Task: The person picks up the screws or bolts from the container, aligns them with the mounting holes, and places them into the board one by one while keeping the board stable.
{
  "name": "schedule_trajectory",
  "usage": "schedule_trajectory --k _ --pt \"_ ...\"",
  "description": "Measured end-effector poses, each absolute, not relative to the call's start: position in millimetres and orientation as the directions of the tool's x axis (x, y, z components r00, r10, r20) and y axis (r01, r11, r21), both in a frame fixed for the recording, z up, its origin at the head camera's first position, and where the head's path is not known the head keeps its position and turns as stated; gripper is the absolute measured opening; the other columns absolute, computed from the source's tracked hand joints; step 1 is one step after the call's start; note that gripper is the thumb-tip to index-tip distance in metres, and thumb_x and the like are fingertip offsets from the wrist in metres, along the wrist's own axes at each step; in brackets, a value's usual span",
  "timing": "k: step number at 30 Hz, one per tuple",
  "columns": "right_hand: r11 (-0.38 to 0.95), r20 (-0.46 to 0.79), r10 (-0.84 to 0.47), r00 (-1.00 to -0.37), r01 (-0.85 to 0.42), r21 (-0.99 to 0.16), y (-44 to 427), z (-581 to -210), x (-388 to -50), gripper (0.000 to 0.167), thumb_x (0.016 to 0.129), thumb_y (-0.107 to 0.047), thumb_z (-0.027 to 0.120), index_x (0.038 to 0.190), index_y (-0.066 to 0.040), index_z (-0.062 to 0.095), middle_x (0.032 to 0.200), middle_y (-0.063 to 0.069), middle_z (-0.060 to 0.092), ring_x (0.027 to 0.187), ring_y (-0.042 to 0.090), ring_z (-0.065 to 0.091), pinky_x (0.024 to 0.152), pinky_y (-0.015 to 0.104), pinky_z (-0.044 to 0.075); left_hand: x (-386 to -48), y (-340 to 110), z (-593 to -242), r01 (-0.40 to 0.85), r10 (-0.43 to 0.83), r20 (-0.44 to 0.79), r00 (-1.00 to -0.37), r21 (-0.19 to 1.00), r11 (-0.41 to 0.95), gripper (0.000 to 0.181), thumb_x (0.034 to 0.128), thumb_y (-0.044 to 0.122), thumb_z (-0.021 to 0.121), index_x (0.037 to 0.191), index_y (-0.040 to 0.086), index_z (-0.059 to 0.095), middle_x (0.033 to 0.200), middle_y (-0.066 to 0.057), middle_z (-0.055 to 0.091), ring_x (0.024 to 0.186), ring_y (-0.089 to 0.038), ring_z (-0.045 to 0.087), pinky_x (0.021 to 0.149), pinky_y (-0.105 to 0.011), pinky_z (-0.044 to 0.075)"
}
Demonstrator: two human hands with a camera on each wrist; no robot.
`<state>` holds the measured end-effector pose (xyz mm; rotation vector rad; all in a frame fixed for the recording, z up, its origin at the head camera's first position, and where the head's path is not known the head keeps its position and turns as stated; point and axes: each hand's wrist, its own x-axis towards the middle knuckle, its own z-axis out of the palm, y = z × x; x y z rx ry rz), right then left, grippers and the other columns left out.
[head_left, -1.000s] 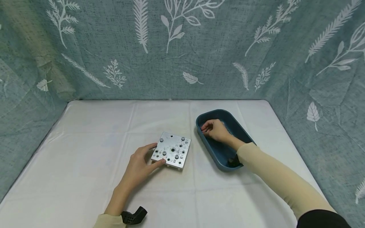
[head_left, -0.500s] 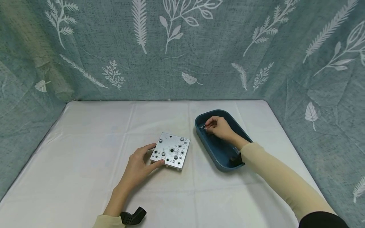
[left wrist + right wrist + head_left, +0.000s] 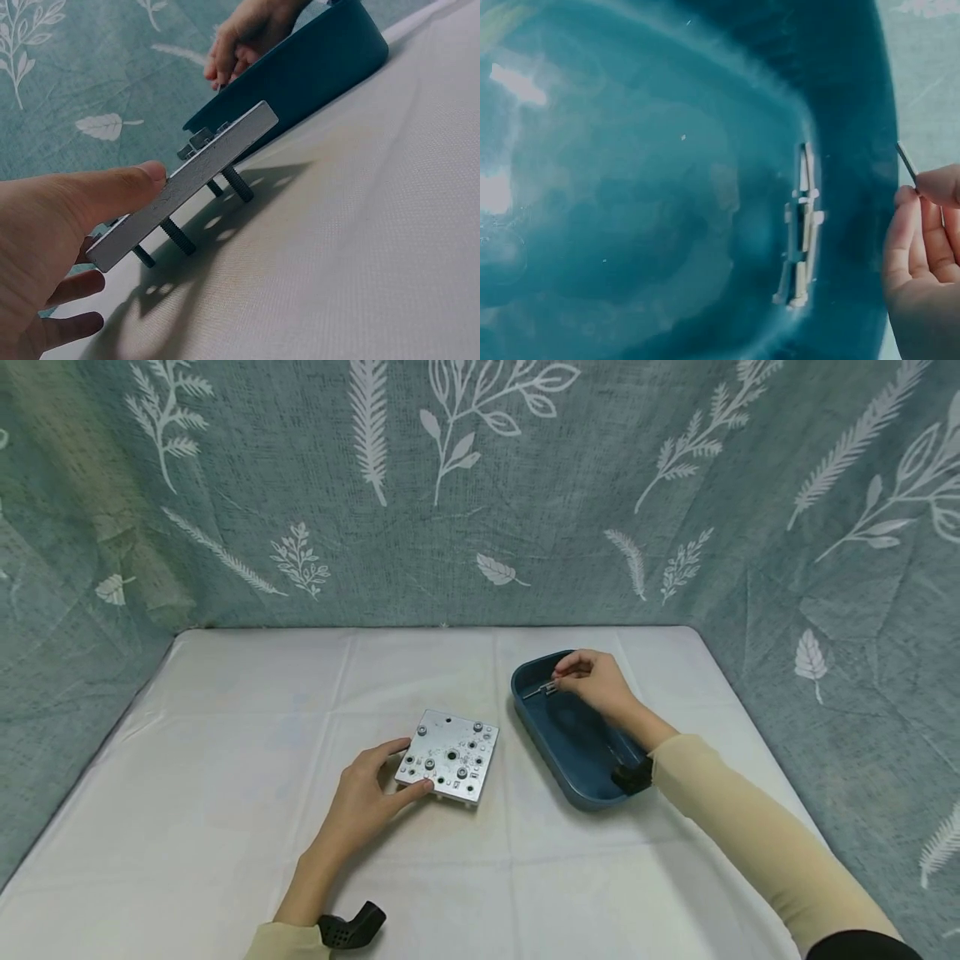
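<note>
Centrally: metal plate (image 3: 441,745), bolts (image 3: 178,236) projecting below, gripped by the left hand (image 3: 363,789), thumb on its near edge, a finger at its left edge. Right of it, blue tray (image 3: 564,745), a narrow strip of white cloth (image 3: 512,785) between. Right hand (image 3: 600,685), at the tray's far end, pinches one thin metal rod (image 3: 906,160) between thumb and fingertip. Small metal parts (image 3: 805,225) lie along the tray's end wall. Broad cloth extends leftward.

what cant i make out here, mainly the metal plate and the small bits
Number of small metal pieces in the blue tray: right wrist view, blurred.
Held end of the thin metal rod: right wrist view, covered by the right hand, itself cut off by the edge.
Markings on the metal plate: head view, too small.
</note>
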<state>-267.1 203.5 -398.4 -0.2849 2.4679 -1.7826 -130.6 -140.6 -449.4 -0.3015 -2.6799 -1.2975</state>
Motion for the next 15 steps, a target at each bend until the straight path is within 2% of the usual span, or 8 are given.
schedule_trajectory --k 4,9,15 --pt "0.276 0.06 -0.201 -0.978 -0.115 -0.954 201 -389 -263 0.014 0.088 0.009 0.067 0.102 0.008 0.064 0.104 0.027 0.066 0.089 0.024 0.067 0.086 0.051 0.05 -132 -140 -450 0.24 0.117 0.213 -0.97 0.758 0.607 0.072 0.0765 0.032 0.087 0.135 0.004 0.056 0.134 -0.015 0.058 0.126 -0.036 0.048 0.102 -0.051 0.038" --pt "0.199 0.076 -0.284 -0.956 -0.136 -0.97 188 -383 -254 0.013 0.089 0.005 0.068 0.102 0.006 0.066 0.105 0.025 0.067 0.093 0.031 0.066 0.087 0.053 0.049 -132 -140 -451 0.232 0.115 0.205 -0.972 0.758 0.61 0.072 0.0766 0.031 0.087 0.135 0.004 0.056 0.134 -0.015 0.058 0.127 -0.036 0.048 0.103 -0.051 0.037" --pt "0.116 0.091 -0.385 -0.919 -0.146 -0.982 160 -378 -237 0.012 0.089 0.003 0.07 0.101 0.002 0.068 0.103 0.021 0.068 0.094 0.03 0.065 0.086 0.047 0.052 -130 -141 -451 0.233 0.118 0.204 -0.972 0.761 0.605 0.072 0.0774 0.031 0.086 0.136 0.003 0.056 0.134 -0.016 0.057 0.127 -0.036 0.047 0.104 -0.052 0.036"
